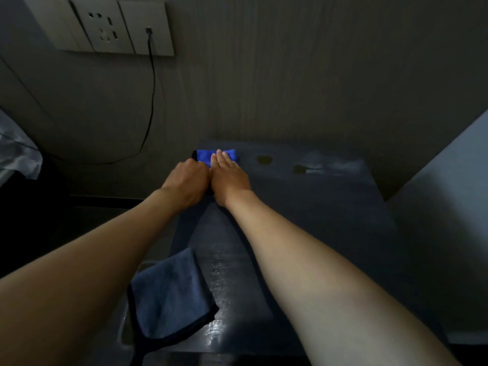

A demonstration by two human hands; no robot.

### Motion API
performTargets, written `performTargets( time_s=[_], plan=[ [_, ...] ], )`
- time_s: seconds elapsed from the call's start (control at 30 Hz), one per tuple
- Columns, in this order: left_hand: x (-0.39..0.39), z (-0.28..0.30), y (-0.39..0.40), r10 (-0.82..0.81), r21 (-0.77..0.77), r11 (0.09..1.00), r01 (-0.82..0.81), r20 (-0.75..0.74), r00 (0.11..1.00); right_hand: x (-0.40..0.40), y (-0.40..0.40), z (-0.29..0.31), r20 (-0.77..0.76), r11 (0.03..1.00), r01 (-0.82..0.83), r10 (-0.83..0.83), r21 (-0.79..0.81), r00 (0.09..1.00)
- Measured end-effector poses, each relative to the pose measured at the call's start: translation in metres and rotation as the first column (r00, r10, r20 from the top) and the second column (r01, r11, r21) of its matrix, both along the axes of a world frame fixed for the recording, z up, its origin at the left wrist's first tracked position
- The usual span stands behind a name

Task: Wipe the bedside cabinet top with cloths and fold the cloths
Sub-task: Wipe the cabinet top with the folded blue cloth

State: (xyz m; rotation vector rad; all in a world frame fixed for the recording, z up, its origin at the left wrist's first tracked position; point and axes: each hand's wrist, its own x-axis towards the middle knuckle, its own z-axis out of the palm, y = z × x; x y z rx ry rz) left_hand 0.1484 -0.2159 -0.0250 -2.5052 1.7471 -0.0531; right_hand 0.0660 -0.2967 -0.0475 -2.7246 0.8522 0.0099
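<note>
Dim, soft focus, wide-angle edge distortion.

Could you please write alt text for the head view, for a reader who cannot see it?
Two hands work a blue cloth at the far left of a dark cabinet top: the left hand grips its edge, the right hand lies flat on it. A grey cloth overhangs the near left edge; two spots remain to the right.
</note>
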Motion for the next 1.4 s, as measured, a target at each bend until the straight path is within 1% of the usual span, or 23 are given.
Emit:
performTargets(
  time_s=[0.1, 0.17, 0.23, 0.3, 0.33, 0.5, 0.63, 0.83, 1.1, 1.27, 1.4],
  plan=[
    [-0.013, 0.003, -0.02, -0.039, 0.008, 0.999, 0.039, -0.001, 0.999, -0.014, -0.021, -0.001, -0.002, 1.0, 0.02, -0.02, -0.01, 1.0],
    [-0.026, 0.001, -0.037, -0.036, 0.01, 0.999, 0.036, -0.006, 0.999, -0.028, -0.036, -0.001, -0.004, 0.999, 0.044, -0.044, -0.009, 0.999],
    [-0.045, -0.001, -0.058, 0.001, 0.004, 1.0, -0.001, -0.052, 0.999, -0.043, -0.052, -0.001, 0.011, 0.998, 0.064, -0.064, -0.002, 0.998],
    [-0.065, 0.0, -0.075, 0.073, 0.018, 0.997, -0.072, -0.106, 0.992, -0.057, -0.064, -0.003, 0.038, 0.997, 0.079, -0.08, 0.016, 0.996],
    [-0.076, 0.001, -0.085, 0.085, 0.023, 0.996, -0.083, -0.094, 0.992, -0.067, -0.071, -0.004, 0.039, 0.996, 0.09, -0.09, 0.016, 0.995],
    [-0.131, -0.004, -0.122, 0.04, 0.013, 0.999, -0.041, 0.046, 0.998, -0.117, -0.109, -0.006, -0.006, 0.99, 0.142, -0.142, -0.019, 0.99],
    [-0.175, -0.01, -0.154, 0.05, -0.012, 0.999, -0.05, 0.015, 0.999, -0.162, -0.138, -0.008, -0.035, 0.981, 0.192, -0.193, -0.024, 0.981],
    [-0.224, -0.02, -0.197, -0.035, -0.02, 0.999, 0.034, -0.017, 0.999, -0.217, -0.171, -0.006, -0.077, 0.96, 0.281, -0.28, -0.002, 0.957],
    [-0.261, -0.022, -0.219, -0.073, -0.027, 0.997, 0.071, -0.067, 0.995, -0.251, -0.193, -0.006, -0.092, 0.938, 0.345, -0.341, 0.029, 0.935],
    [-0.271, -0.022, -0.232, -0.099, -0.027, 0.995, 0.097, -0.084, 0.992, -0.263, -0.214, -0.006, -0.139, 0.936, 0.345, -0.334, 0.064, 0.932],
    [-0.254, -0.022, -0.241, -0.111, -0.054, 0.993, 0.107, -0.083, 0.99, -0.247, -0.225, -0.007, -0.159, 0.938, 0.346, -0.34, 0.009, 0.927]
  ],
)
